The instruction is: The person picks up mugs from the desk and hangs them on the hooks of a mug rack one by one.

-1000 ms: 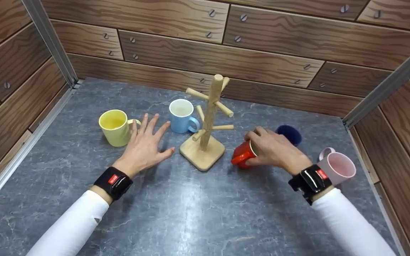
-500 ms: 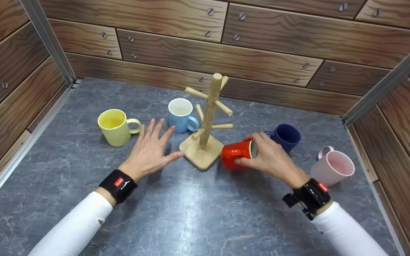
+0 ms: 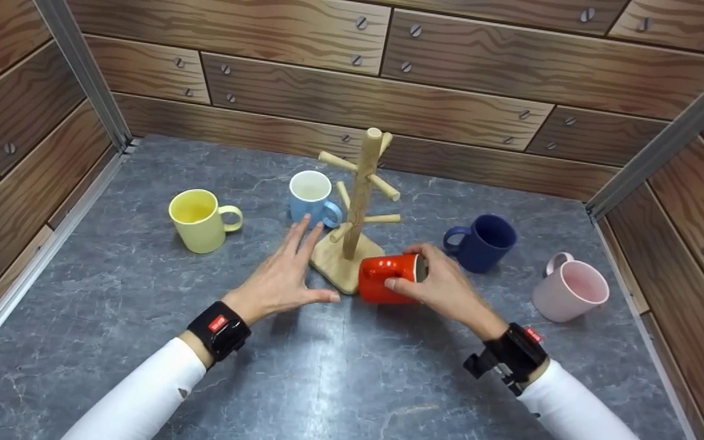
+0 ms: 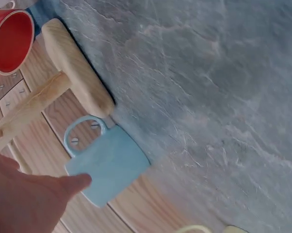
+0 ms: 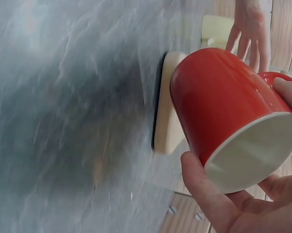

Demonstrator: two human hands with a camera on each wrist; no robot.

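A red mug (image 3: 382, 282) lies tipped on its side in my right hand (image 3: 443, 287), its white-lined mouth facing right. In the right wrist view, fingers and thumb grip the mug near its rim and handle. Just behind and left of it stands a wooden mug tree (image 3: 358, 208) with bare pegs and a square base. My left hand (image 3: 282, 281) is spread with straight fingers left of that base and holds nothing. Beyond its fingertips, a light blue mug (image 3: 309, 198) stands upright; I cannot tell in the head view whether they touch.
A yellow mug (image 3: 198, 223) stands upright at the left. On the right are a dark blue mug (image 3: 483, 244) and a pink mug (image 3: 569, 290). Wood-patterned walls (image 3: 303, 91) enclose the grey table (image 3: 327, 379) at the back and sides.
My right hand has carried the red mug leftward toward the rack base and turned it on its side. My left hand has moved right, away from the yellow mug.
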